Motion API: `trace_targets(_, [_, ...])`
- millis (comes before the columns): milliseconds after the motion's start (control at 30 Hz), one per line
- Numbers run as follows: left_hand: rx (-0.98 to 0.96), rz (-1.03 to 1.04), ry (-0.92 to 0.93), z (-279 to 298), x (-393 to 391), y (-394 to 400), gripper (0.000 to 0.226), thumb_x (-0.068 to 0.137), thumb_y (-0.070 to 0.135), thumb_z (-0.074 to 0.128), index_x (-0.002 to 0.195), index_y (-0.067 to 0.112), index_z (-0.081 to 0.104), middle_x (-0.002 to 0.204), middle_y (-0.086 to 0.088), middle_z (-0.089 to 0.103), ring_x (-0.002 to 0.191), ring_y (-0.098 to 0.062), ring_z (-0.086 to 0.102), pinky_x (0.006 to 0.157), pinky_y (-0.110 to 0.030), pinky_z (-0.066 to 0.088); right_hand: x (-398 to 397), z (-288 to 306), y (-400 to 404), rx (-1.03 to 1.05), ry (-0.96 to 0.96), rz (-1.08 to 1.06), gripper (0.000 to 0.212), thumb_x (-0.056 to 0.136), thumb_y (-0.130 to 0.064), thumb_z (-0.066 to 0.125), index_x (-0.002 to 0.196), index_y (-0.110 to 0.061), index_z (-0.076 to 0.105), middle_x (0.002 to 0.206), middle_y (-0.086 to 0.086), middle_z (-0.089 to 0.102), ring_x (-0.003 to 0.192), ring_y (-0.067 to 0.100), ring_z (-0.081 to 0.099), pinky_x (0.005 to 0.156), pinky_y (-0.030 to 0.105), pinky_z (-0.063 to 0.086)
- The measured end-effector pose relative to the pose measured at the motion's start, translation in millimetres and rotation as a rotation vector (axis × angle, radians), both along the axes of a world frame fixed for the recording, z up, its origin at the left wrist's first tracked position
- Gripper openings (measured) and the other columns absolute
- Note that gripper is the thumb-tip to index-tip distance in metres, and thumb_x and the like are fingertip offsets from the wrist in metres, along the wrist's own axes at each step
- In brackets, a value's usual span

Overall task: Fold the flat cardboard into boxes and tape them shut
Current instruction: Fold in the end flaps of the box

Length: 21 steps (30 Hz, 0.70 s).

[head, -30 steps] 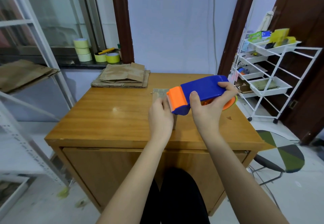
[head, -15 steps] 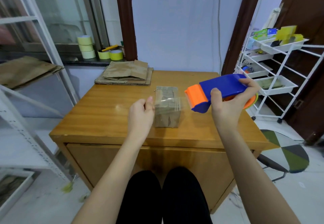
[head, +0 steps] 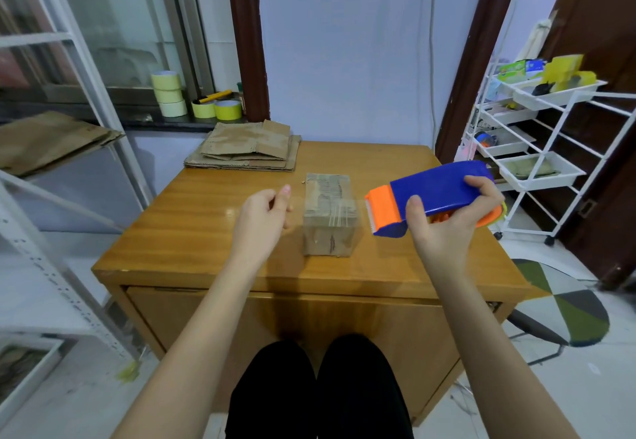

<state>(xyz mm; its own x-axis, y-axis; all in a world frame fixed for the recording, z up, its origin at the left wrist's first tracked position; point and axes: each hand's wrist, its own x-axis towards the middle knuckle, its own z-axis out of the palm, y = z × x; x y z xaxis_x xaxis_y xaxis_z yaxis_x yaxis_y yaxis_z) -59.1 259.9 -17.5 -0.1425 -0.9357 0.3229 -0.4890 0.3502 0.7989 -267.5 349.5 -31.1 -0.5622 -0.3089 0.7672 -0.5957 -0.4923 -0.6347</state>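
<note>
Left hand (head: 263, 213): grip empty, fingers loosely curled, just left of the box (head: 328, 213), apart from it, nearer than the other. Box on the table (head: 206, 232), between both grips, long axis running away from the body, tape across its top, possibly a loose clear end on the near right edge, hard to tell. Right hand (head: 447, 223): grip wrapped round the blue tape dispenser (head: 430, 196), orange cutter end pointing left at the box, just clear of it. Flat cardboard stack (head: 244, 148) well beyond both grips, far left corner.
</note>
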Motion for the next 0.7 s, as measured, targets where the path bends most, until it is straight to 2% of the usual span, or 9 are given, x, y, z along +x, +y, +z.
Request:
trace_targets(67, [0.011,-0.008,-0.060,-1,0,-3,0.050,0.097,0.051,0.040,0.080,0.009,0.064,0.066,0.002,0.064,0.064,-0.015,0.061,0.062,-0.032,0.047,1,-6,0,0.025,0.031,-0.007,0.061,0.072,-0.021,0.069,0.114,-0.009,0.027,0.113,-0.011,0.030,0.099,-0.015,0.046,0.073,0.006,0.042])
trace_targets(200, [-0.033,0.070,-0.232,-5,-3,-9,0.043,0.097,0.049,0.043,0.084,0.015,0.067,0.065,0.006,0.063,0.067,-0.013,0.060,0.052,-0.024,0.037,0,-12,-4,0.068,0.013,0.008,0.063,0.071,-0.031,0.067,0.117,-0.014,0.027,0.114,-0.014,0.032,0.095,-0.010,0.050,0.069,0.009,0.045])
trace_targets(333, [-0.020,0.079,-0.276,-10,-5,-15,0.040,0.098,0.048,0.042,0.084,0.020,0.066,0.061,0.010,0.059,0.060,-0.001,0.053,0.050,-0.022,0.031,-2,-13,-9,0.118,-0.010,-0.012,0.062,0.071,-0.016,0.070,0.119,-0.008,0.031,0.107,-0.017,0.034,0.093,-0.017,0.049,0.066,0.007,0.044])
trace_targets(400, [-0.009,0.078,-0.283,-12,-7,-17,0.040,0.098,0.048,0.041,0.084,0.020,0.066,0.061,0.011,0.058,0.060,0.001,0.052,0.050,-0.022,0.029,-3,-10,-11,0.144,-0.020,-0.019,0.060,0.071,-0.014,0.069,0.116,-0.010,0.031,0.103,-0.018,0.035,0.091,-0.020,0.048,0.066,0.008,0.044])
trace_targets(533, [0.005,0.087,-0.274,-14,-7,-25,0.041,0.098,0.047,0.042,0.084,0.019,0.067,0.061,0.011,0.059,0.062,-0.002,0.054,0.051,-0.022,0.030,-1,-6,-14,0.186,-0.043,-0.008,0.060,0.070,-0.016,0.069,0.113,-0.018,0.028,0.098,-0.018,0.039,0.085,-0.017,0.051,0.068,0.030,0.048])
trace_targets(700, [0.036,0.080,-0.300,-15,-11,-32,0.041,0.099,0.047,0.041,0.087,0.018,0.067,0.063,0.010,0.059,0.062,-0.001,0.053,0.051,-0.023,0.030,-4,-6,-19,0.238,-0.068,-0.006,0.060,0.069,-0.020,0.069,0.113,-0.021,0.028,0.095,-0.017,0.042,0.081,-0.012,0.053,0.070,0.039,0.050])
